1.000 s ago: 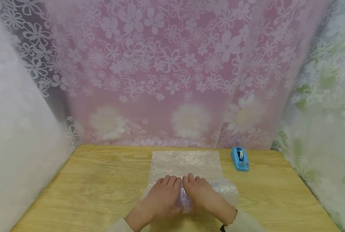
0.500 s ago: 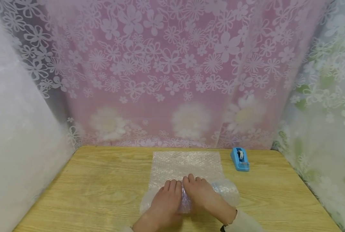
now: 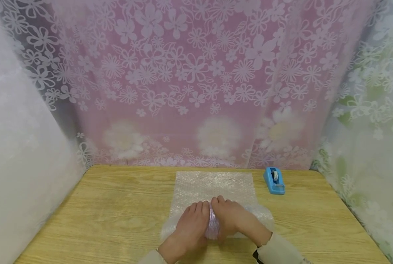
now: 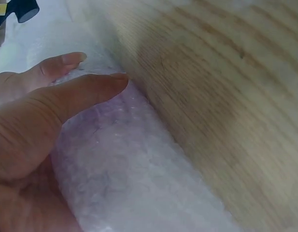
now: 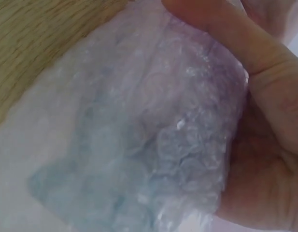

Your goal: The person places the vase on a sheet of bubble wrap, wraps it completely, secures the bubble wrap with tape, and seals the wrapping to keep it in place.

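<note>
A bubble wrap bundle [image 3: 212, 225] lies across the front of the table, something purple showing through its middle. From the bundle, the flat part of the bubble wrap sheet [image 3: 214, 185] stretches toward the table's back. My left hand [image 3: 192, 224] grips the bundle just left of its middle; in the left wrist view the thumb [image 4: 86, 94] lies over the wrap. Close beside it, my right hand [image 3: 231, 217] holds the bundle right of the middle. The right wrist view shows a blue-green shape [image 5: 98, 179] through the wrap's layers. What is wrapped inside cannot be made out.
A blue tape dispenser [image 3: 274, 181] stands at the table's back right, beyond the sheet's right edge. Behind the wooden table [image 3: 117, 205] hangs a pink flowered curtain [image 3: 183, 91], with pale curtains at both sides.
My left hand has turned and shifted slightly right on the bundle, uncovering more of its left end. The right hand keeps its hold with only a slight shift.
</note>
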A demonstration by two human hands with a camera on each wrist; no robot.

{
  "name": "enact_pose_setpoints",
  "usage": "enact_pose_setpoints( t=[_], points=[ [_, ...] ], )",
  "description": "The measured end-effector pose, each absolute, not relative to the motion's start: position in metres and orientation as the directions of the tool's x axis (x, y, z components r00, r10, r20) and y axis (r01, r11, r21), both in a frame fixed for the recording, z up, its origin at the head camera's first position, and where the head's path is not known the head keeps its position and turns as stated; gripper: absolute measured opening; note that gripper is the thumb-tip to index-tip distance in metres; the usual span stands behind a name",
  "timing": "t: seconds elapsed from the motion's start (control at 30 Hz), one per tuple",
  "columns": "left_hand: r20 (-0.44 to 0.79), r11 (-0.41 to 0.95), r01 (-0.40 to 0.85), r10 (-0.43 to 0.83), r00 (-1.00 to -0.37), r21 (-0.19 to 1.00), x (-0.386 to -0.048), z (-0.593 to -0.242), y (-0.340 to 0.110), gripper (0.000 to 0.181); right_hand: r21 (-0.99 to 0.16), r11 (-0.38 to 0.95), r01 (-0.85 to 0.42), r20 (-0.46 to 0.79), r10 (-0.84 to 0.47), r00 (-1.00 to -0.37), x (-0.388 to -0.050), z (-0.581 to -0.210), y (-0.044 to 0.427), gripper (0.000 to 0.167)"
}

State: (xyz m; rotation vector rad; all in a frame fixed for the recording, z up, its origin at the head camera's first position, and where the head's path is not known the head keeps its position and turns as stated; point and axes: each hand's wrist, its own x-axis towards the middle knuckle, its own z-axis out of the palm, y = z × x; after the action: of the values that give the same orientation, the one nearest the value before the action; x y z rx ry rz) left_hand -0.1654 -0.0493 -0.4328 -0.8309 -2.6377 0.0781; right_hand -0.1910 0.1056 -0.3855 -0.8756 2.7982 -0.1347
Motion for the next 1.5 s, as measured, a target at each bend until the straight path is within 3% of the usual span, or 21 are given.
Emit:
enact_pose_setpoints(
  t=[0.67,1.0,1.23,1.5],
  points=[
    [0.285,0.808,0.587,0.577,-0.766,-0.057,-0.179,-0.431,-0.050,0.076,-0.277,0.828,-0.487,-0.319,-0.557,-0.767,-0.206,-0.382,0.109,0.073],
    [0.124,0.793,0.608,0.600,-0.790,0.041,-0.168,-0.419,-0.052,0.069,-0.400,0.801,-0.445,-0.415,-0.591,-0.692,-0.202,-0.382,0.117,0.070],
    [0.101,0.801,0.597,0.590,-0.801,0.049,-0.164,-0.416,-0.047,0.073,-0.451,0.780,-0.433,-0.442,-0.617,-0.651,-0.205,-0.383,0.122,0.068],
    [0.044,0.808,0.583,0.582,-0.812,0.082,-0.170,-0.413,-0.041,0.082,-0.606,0.670,-0.429,-0.425,-0.728,-0.538,-0.217,-0.388,0.131,0.064]
  ],
)
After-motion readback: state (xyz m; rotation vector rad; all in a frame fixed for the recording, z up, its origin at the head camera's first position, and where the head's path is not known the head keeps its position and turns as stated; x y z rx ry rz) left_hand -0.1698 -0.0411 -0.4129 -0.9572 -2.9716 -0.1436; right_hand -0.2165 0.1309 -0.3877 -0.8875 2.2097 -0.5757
